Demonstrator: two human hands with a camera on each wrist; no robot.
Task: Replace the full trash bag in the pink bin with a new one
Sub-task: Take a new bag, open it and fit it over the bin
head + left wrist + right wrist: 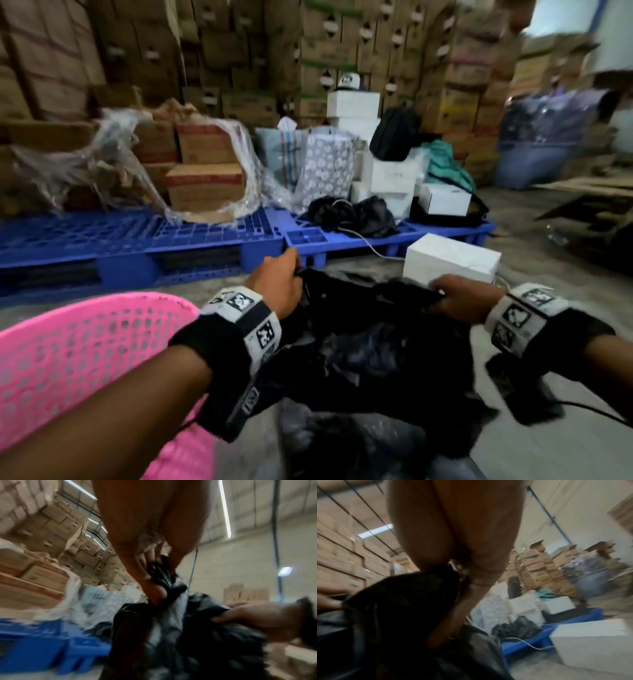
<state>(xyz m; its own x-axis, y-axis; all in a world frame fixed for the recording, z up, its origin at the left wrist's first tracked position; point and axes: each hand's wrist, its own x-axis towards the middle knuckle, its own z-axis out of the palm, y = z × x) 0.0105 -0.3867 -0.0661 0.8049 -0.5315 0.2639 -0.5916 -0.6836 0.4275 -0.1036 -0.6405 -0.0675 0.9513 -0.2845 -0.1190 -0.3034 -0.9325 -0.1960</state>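
A full black trash bag [370,349] stands on the concrete floor to the right of the pink lattice bin [78,346], outside it. My left hand [277,284] grips the bag's gathered top at its left side; the left wrist view shows the fingers of that left hand [154,577] pinching the black plastic [197,635]. My right hand [455,294] grips the top at its right side, and in the right wrist view this right hand [453,622] is curled round the dark plastic [402,608]. The bin's inside is hidden behind my left arm.
Blue plastic pallets [144,243] lie ahead, loaded with cardboard boxes [205,171], patterned bags [325,168] and a crumpled black bag [352,212]. A white box [452,260] sits on the floor just beyond my right hand. Stacked cartons [342,51] wall off the back.
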